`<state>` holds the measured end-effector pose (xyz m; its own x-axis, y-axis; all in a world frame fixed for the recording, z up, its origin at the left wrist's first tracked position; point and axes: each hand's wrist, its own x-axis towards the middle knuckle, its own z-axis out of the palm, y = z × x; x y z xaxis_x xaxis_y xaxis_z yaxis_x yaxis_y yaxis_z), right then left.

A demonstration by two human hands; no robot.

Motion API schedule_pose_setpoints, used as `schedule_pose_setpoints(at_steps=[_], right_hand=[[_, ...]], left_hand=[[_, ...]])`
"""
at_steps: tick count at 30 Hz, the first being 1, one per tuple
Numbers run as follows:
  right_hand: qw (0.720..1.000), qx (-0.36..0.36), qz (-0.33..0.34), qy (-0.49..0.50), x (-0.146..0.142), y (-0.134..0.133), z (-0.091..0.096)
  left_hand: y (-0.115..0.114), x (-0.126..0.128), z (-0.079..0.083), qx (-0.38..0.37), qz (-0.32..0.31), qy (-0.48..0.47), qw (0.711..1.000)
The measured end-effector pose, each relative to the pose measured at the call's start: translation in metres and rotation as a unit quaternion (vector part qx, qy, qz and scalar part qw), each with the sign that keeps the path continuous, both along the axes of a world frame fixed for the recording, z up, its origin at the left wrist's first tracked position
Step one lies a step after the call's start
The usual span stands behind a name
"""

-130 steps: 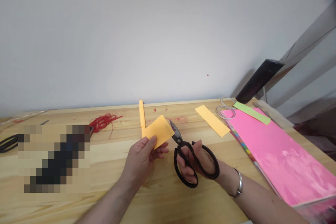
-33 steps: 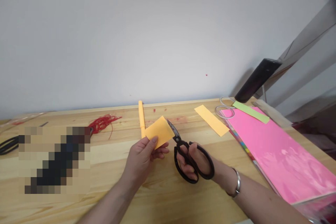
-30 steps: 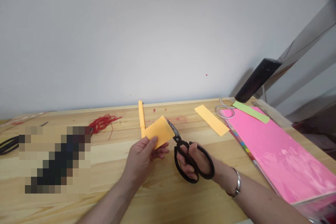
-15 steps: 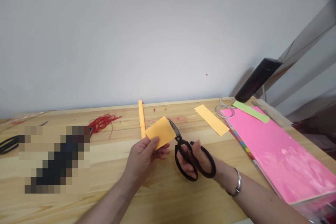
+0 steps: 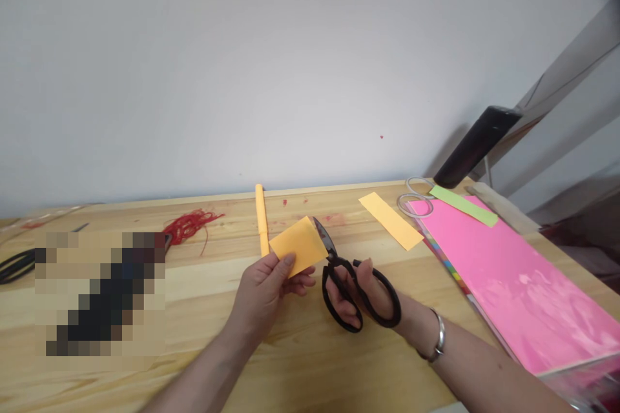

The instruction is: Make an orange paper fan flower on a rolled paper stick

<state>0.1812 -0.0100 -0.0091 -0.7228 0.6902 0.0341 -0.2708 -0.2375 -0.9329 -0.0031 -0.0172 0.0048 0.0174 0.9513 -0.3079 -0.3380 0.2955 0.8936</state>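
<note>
Left hand pinches orange paper; right hand grips black scissors, blades at paper's right edge. Step: apparently trimming. Next snip likely calls for steady paper.

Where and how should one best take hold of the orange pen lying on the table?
The orange pen is probably best pinched mid-barrel from above, thumb and fingers on its long sides. It is slim, lies lengthwise toward the wall, and its near end disappears behind the left hand.
</note>
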Motion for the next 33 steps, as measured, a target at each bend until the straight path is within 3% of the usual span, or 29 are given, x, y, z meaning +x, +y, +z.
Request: schedule_pose_setpoints(at_steps=[21, 33], right_hand=[[0.999, 0.015, -0.032, -0.040, -0.0017, 0.0014, -0.0055], [0.997, 0.028, -0.042, -0.056, -0.0007, 0.0002, 0.0016]], left_hand=[[0.0002, 0.0005, -0.0009, 0.007, 0.007, 0.009, 1.000], [-0.0001, 0.0002, -0.0005, 0.007, 0.006, 0.004, 1.000]])
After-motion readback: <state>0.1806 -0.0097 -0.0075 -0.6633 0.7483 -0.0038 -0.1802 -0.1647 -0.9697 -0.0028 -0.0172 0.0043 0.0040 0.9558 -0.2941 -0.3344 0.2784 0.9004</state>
